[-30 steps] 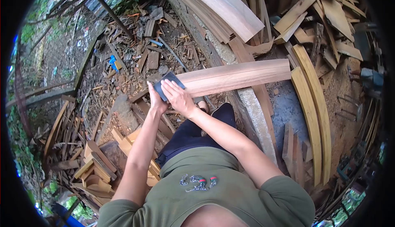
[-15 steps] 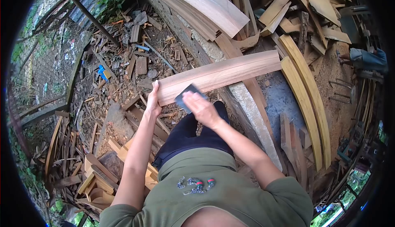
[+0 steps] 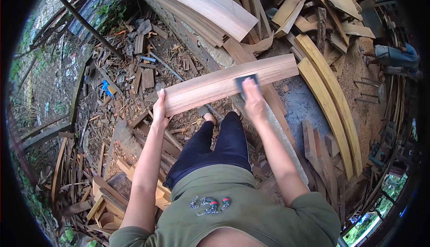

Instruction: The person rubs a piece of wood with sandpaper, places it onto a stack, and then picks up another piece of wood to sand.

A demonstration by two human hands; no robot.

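Note:
A long, slightly curved wooden board (image 3: 197, 90) with a line along its length lies across the view in front of me. My left hand (image 3: 161, 108) grips its left end, thumb on the upper face. A dark flat sheet (image 3: 242, 80) rests on the board right of its middle. My right hand (image 3: 254, 101), somewhat blurred, holds this sheet with its fingers pressed on top. Near the board's right end it crosses a brown plank and a concrete ledge (image 3: 286, 144).
Two curved yellow beams (image 3: 329, 99) lie at the right. Curved boards (image 3: 201, 2) are stacked at the top, offcuts (image 3: 338, 5) at the upper right. Wood scraps (image 3: 148, 79) litter the ground at the left. Part of another person (image 3: 394, 55) shows at the far right.
My right hand and the dark sheet have slid right along the board. The view has shifted slightly, and a foot now shows below the board. My left hand keeps its grip.

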